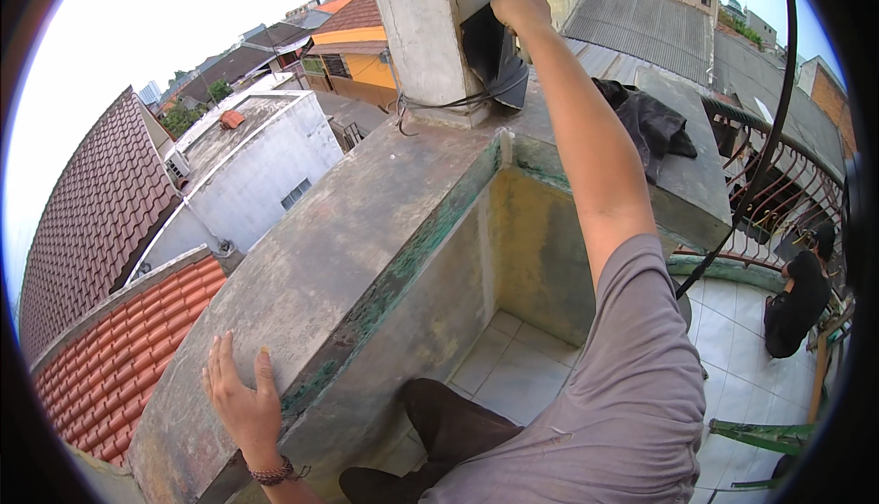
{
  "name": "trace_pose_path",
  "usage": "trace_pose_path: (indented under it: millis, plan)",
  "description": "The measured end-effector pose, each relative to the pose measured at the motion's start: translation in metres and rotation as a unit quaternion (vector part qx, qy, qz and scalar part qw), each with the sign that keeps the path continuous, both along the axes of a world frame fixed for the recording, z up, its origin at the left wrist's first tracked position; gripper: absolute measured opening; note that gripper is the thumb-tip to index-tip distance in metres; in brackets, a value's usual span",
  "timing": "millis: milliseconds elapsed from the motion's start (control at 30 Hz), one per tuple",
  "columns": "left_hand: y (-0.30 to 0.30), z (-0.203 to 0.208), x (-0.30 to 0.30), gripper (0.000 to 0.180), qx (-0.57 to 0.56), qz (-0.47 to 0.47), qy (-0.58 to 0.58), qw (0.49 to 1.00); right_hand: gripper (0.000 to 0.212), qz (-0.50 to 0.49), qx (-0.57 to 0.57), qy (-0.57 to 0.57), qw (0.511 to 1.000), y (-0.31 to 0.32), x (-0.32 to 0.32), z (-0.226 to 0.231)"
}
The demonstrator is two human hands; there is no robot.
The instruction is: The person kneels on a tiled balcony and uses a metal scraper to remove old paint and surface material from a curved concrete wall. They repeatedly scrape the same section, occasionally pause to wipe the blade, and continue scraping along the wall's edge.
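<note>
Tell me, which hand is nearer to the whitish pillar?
The right. The right hand is closed at the top of the black sheet beside the pillar; the left hand is farther off, spread on the concrete ledge.

This looks like an upper-level terrace (740,321) in a dense residential neighbourhood, judging by its broad concrete parapet (293,257), square pillar (412,28), pale floor tiles (517,385) and curved metal railing (810,163), with an orange tiled roof (137,367) and a white building (252,161) below, under open sky (183,10).

The pillar (414,37) stands on the ledge (311,238), left of the cloth (648,129).
</note>
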State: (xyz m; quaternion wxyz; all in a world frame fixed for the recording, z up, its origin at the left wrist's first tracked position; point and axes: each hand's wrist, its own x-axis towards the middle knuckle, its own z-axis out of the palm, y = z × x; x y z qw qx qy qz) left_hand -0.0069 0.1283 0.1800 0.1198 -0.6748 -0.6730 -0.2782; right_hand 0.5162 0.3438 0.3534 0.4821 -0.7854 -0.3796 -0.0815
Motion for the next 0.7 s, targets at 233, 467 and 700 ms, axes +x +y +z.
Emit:
trace_pose_path:
  millis: [233, 467, 700]
  plan:
    - [0.008, 0.005, 0.038, 0.034, 0.138, -0.069, -0.069, 0.986, 0.028, 0.139, 0.081, 0.187, 0.969, -0.002, 0.001, -0.011]
    - [0.104, 0.074, 0.262, 0.033, 0.259, -0.393, 0.172, 0.865, 0.035, 0.109, 0.115, 0.19, 0.969, -0.025, 0.015, -0.023]
    - [0.21, 0.085, 0.364, 0.041, 0.215, -0.379, 0.423, 0.795, 0.037, 0.085, 0.15, 0.135, 0.976, -0.068, 0.013, 0.002]
